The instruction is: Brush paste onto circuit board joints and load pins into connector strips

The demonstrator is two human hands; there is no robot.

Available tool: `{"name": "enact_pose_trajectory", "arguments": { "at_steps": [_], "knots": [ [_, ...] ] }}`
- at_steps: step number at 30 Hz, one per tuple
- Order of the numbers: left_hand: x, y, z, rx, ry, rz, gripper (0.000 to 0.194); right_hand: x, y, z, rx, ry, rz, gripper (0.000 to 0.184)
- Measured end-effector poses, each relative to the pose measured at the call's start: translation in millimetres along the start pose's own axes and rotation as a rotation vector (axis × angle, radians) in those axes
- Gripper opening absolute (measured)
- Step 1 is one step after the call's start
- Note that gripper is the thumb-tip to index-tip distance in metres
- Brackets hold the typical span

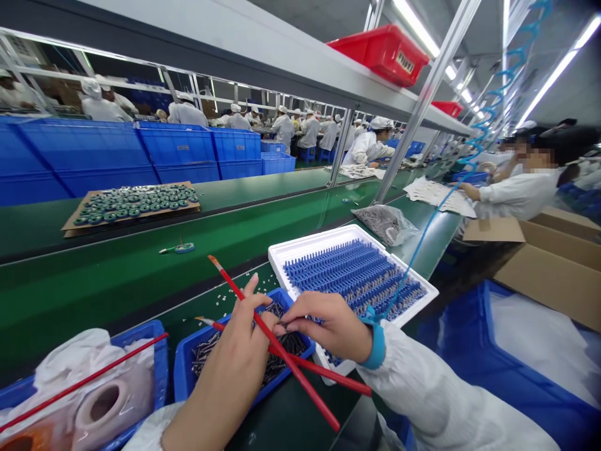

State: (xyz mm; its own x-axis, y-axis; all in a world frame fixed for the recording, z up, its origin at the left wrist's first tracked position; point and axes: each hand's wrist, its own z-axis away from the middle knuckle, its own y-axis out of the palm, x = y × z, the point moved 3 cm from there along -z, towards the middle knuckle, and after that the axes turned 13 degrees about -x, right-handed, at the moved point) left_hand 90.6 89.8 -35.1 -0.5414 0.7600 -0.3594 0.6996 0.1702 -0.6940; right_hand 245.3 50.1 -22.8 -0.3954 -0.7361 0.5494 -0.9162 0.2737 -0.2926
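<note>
My left hand (240, 343) is over a blue bin (181, 369), with a red-handled paintbrush (300, 374) held slanting across its fingers. A second red paintbrush (338, 377) passes beneath that hand and over the bin; whether it is also gripped is hidden. My right hand (326, 318), wearing a blue wrist strap (375, 344), has thumb and forefinger pinched against the left fingertips. Whatever is in that pinch is too small to make out. Dark small screw-like parts (201, 354) fill the bin. Just beyond, a white foam tray (277, 257) holds rows of blue parts (347, 269).
A cardboard sheet (70, 230) carries green ring-shaped parts, and one similar part (184, 248) lies on the green conveyor (117, 269). A bag of parts (387, 222) lies behind the tray. Another blue bin (162, 357) stands left; a coiled blue cord hangs right, near a co-worker (521, 188).
</note>
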Motion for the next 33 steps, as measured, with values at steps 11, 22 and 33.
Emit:
{"name": "enact_pose_trajectory", "arguments": {
  "at_steps": [11,22,33],
  "knots": [
    [0.3,0.7,-0.1,-0.006,-0.101,0.037,0.025,-89.0,-91.3,18.5,0.226,0.231,0.513,0.011],
    [7.9,5.4,5.4,0.032,-0.007,0.020,0.027,-127.3,-81.2,46.1,0.512,0.354,0.784,0.006],
    [0.1,1.7,-4.9,0.029,-0.131,0.007,0.027,-124.5,-80.4,46.3,0.535,0.349,0.808,0.007]
  ]
}}
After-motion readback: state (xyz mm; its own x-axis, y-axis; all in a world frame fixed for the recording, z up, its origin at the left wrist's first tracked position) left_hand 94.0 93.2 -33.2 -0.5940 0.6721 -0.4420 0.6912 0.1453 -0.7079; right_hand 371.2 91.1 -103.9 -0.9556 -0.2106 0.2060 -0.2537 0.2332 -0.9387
